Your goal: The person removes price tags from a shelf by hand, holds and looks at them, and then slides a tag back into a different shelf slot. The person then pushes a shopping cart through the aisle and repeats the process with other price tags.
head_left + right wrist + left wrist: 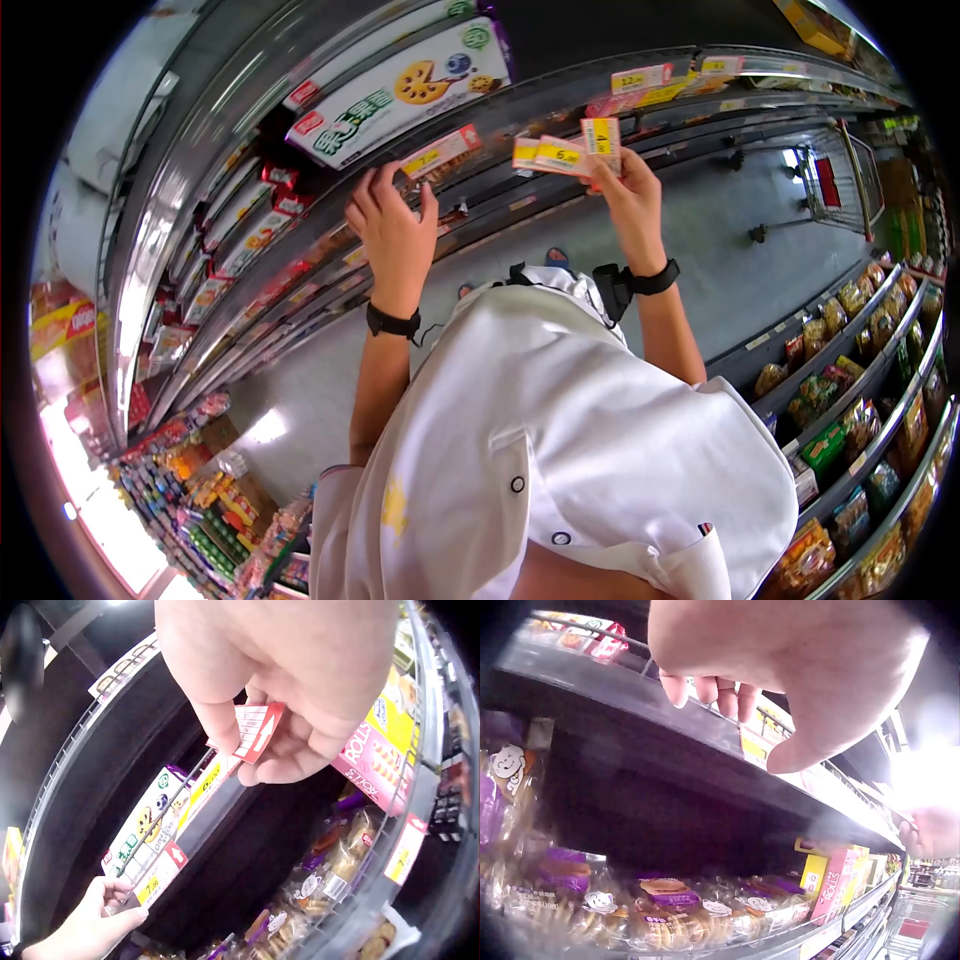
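Several price tags (563,153), white and yellow with red edges, fan out from my right hand (632,200), which pinches them between thumb and fingers. In the right wrist view, a red-edged tag (259,733) with a white arrow shows at the fingertips. My left hand (395,235) is at the shelf's front edge, beside a 7.00 price tag (440,152) on the rail. Its fingers (727,697) reach over the wire guard, while the thumb stays apart from them, close to the tag. Behind the guard stands a white cookie box (400,90).
Below this shelf lie bagged pastries (667,911) and a pink box of rolls (836,881). A shopping cart (835,185) stands in the aisle to the right. Another rack of packaged snacks (860,370) is at the lower right.
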The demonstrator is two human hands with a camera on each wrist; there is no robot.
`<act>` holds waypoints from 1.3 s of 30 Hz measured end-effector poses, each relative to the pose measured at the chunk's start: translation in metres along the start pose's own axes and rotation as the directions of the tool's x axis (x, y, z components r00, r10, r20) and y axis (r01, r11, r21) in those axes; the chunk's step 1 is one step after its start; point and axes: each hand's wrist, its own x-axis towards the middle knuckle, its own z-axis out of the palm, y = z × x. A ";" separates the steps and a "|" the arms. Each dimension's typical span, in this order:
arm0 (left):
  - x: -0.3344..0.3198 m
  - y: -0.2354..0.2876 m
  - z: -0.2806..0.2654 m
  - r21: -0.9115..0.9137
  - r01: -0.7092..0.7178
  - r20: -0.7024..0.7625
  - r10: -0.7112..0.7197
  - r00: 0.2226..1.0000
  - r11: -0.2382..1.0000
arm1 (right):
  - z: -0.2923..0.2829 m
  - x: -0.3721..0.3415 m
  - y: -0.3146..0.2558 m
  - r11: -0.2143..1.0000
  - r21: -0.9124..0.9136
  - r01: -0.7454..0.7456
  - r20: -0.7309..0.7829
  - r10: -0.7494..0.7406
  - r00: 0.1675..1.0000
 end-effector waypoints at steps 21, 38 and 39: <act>0.014 -0.006 0.001 0.053 0.008 -0.071 -0.004 0.997 0.999 | 0.001 -0.014 0.000 1.000 -0.005 -0.018 -0.071 0.017 0.997; 0.027 -0.023 -0.002 0.132 0.005 -0.196 0.021 0.980 0.991 | -0.005 -0.004 0.002 1.000 -0.008 -0.010 -0.055 0.010 0.998; 0.025 -0.023 0.000 0.122 -0.022 -0.199 0.046 0.979 0.992 | -0.006 -0.004 0.002 1.000 -0.005 -0.010 -0.057 0.009 0.998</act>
